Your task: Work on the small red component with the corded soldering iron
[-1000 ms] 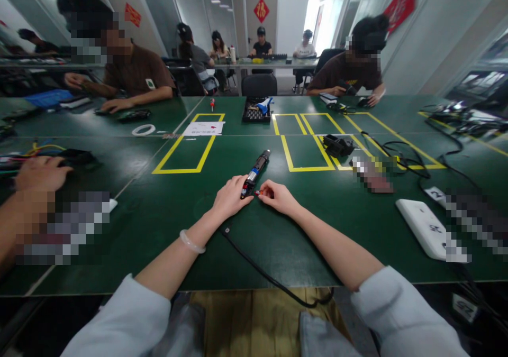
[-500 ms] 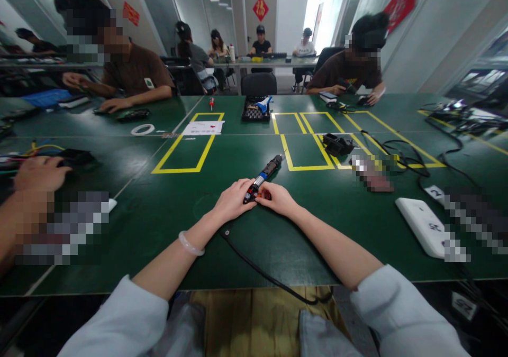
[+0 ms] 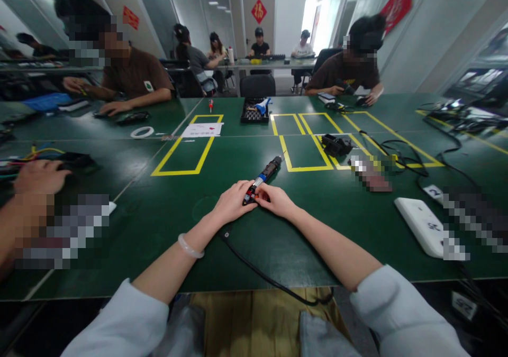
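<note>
An opened electric drill [image 3: 262, 179], with a silver and blue motor, red inner parts and a thin bit, lies in front of me on the green table [image 3: 254, 256]. It points away and to the right. My left hand [image 3: 234, 201] is closed around its rear left side, thumb along the near end. My right hand [image 3: 274, 200] is at the rear right side, fingertips pinched together against the inner parts. What those fingertips hold is hidden. A black cable [image 3: 262, 275] runs from near my left wrist over the table's front edge.
Yellow tape outlines mark the table. A black tray [image 3: 254, 115] stands at the back; a black plastic part [image 3: 336, 144], cables and a white power bank [image 3: 423, 227] lie right. Tape roll [image 3: 142, 132] and paper [image 3: 202, 129] lie left. A neighbour's hand [image 3: 42, 177] is at far left.
My right fingers have shifted slightly left and closer over the drill's inner parts. The drill and my left hand stay in nearly the same place.
</note>
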Demonstrator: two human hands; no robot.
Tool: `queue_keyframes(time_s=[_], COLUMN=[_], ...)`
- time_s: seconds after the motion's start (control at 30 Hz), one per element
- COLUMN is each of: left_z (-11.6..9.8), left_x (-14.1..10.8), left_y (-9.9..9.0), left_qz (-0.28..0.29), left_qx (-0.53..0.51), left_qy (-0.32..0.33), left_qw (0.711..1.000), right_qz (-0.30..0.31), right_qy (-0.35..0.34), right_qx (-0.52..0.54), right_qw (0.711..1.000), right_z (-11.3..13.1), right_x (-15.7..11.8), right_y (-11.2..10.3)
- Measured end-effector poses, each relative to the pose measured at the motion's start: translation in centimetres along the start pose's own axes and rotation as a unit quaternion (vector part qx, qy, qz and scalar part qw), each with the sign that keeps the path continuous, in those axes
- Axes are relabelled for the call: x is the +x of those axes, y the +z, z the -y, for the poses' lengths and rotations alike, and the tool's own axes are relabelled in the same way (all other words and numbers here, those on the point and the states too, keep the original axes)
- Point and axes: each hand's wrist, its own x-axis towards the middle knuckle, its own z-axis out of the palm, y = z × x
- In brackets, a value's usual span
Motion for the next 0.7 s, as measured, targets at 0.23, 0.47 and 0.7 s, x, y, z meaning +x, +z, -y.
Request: queue_keyframes(time_s=[0.23, 0.47, 0.7], left_z=[-0.5, -0.8, 0.5], left_x=[0.3, 0.4, 0.6], left_y=[-0.1, 0.0, -0.8], left_qz=[-0.005, -0.007, 0.018], left_qx=[0.031, 0.063, 0.06], left_qy=[-0.005, -0.023, -0.046], left_qw=[1.0, 0.998, 0.997], right_qz=[-0.003, -0.017, -0.011], right_qy=[0.013, 0.003, 0.016], right_qx=[0.016, 0.015, 0.017], right_qw=[1.0, 1.0, 1.0], right_z=[-0.1, 0.1, -0.1], right_x=[0.1, -0.1, -0.1], right_y=[-0.2, -0.4, -0.5])
